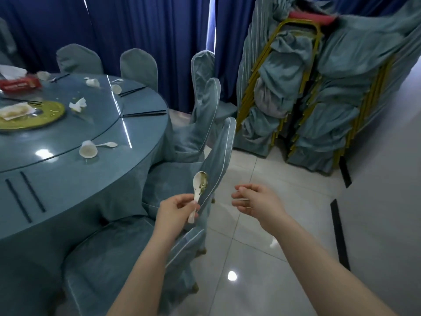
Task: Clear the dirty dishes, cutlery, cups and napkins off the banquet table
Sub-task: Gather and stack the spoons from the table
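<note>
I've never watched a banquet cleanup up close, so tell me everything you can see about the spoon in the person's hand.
The spoon is white, a short soup-style one that looks like plastic or ceramic. Its bowl points up and is smeared with greenish-brown residue, so it is dirty. The left hand pinches its handle, whose end pokes out below the fingers. It is held in the air beside the table, in front of a covered chair back; nothing else touches it.

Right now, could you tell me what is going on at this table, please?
A person is clearing a round banquet table. The left hand pinches a dirty white spoon by its handle, held out over a covered chair, away from the table. The right hand is open and holds nothing. On the table lie a tipped cup, another spoon, several pairs of black chopsticks, crumpled napkins and a red tissue box.
</note>
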`<state>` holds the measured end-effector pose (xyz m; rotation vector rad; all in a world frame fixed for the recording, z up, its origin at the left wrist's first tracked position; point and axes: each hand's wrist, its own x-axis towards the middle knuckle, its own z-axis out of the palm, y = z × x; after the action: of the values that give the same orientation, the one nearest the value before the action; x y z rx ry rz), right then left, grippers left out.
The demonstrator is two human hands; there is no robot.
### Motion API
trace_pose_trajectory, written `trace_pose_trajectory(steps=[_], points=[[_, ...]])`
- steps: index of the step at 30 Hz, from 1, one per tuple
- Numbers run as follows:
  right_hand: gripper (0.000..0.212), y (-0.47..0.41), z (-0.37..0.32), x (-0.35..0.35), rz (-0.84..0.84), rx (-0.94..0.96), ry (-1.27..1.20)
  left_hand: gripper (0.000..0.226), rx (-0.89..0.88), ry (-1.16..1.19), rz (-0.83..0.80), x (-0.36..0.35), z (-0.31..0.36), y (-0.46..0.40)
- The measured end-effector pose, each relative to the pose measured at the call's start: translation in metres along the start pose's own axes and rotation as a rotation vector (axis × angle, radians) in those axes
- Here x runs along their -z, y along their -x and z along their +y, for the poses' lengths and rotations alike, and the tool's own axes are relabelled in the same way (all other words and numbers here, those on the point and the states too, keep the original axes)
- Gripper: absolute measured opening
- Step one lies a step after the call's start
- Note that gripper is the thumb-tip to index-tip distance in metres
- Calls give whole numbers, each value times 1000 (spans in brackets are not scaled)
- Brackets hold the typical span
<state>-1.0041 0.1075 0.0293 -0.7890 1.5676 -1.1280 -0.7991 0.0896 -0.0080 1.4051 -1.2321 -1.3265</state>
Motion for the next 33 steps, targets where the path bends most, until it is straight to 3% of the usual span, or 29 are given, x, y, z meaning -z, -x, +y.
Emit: trace_pose_trajectory(steps=[9,16,25,33], points=[[14,-135,-73,4,-155,28,126,12,54,145,157,-9,28,-136],[11,-240,-99,-38,-388,-19,184,10,136,205,407,8,30,-194],[9,-365,-127,-114,-832,-4,355,8,168,309,820,5,52,-232],[7,-407,-129,-194,-984,161,527,11,180,324,963,21,62,-238]])
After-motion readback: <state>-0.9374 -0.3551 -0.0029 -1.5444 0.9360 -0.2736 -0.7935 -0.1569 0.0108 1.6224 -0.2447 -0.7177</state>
